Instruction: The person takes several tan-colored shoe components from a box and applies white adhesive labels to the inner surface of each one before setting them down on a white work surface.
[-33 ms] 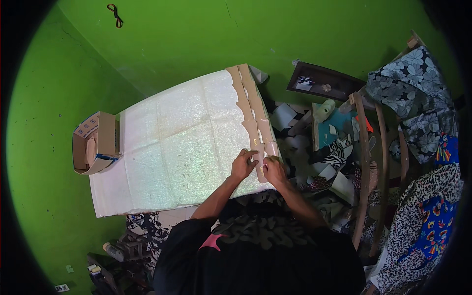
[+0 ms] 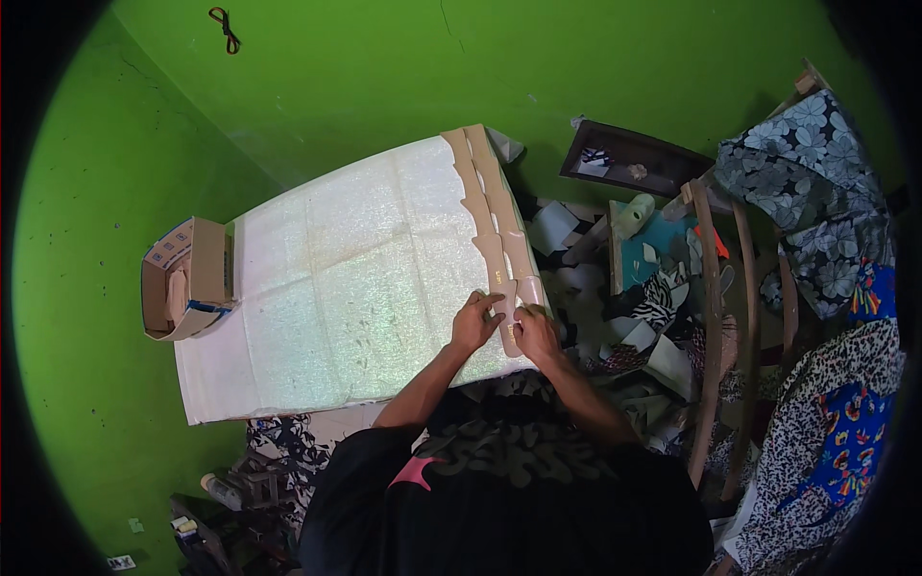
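Flat tan pieces, shaped like shoe insoles [image 2: 487, 252], overlap in two long rows along the right edge of a table [image 2: 327, 278] covered in shiny white sheeting. Some carry small gold print. At the near end of the rows, my left hand [image 2: 475, 322] rests on the nearest insole from its left side, thumb and forefinger stretched out and apart. Just right of it, my right hand [image 2: 538, 333] is closed, its bent fingers pressed together at that insole's right edge. Whatever those fingertips pinch is too small to make out.
An open cardboard box [image 2: 206, 269] with tan pieces inside stands at the table's left edge. Right of the table lie heaped scraps, near a teal surface [image 2: 629, 254] and a wooden rack [image 2: 706, 317] beside patterned cloths [image 2: 816, 182]. A dark wall tray [image 2: 639, 163] hangs behind.
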Motion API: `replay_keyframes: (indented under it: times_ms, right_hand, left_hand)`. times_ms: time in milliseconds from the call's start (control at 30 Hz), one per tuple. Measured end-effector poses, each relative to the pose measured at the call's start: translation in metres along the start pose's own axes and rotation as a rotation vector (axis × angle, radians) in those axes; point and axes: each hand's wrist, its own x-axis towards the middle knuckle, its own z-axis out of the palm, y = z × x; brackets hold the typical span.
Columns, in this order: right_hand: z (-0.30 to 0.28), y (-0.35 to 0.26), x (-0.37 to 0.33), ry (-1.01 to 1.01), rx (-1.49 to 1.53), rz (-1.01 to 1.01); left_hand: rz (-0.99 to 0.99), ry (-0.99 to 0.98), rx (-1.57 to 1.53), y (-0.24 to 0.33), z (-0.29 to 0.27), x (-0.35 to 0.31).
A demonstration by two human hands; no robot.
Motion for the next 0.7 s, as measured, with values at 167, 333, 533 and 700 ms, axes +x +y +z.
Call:
replay_keyframes:
  times_ms: [167,333,533,700]
  right_hand:
    - [-0.008,-0.005,-0.008,-0.036,-0.015,-0.028]
    - [-0.005,-0.001,-0.020,-0.046,-0.018,-0.048]
    - [-0.008,-0.007,-0.024,-0.015,0.100,-0.002]
    - [-0.012,-0.013,-0.022,0.001,0.285,-0.031]
  left_hand:
    - [0.008,-0.025,0.070,0.003,0.000,-0.003]
    - [0.002,-0.059,0.104,0.004,0.001,-0.005]
    - [0.026,-0.021,0.026,0.005,-0.003,-0.006]
    - [0.004,0.060,-0.185,-0.003,-0.015,-0.013]
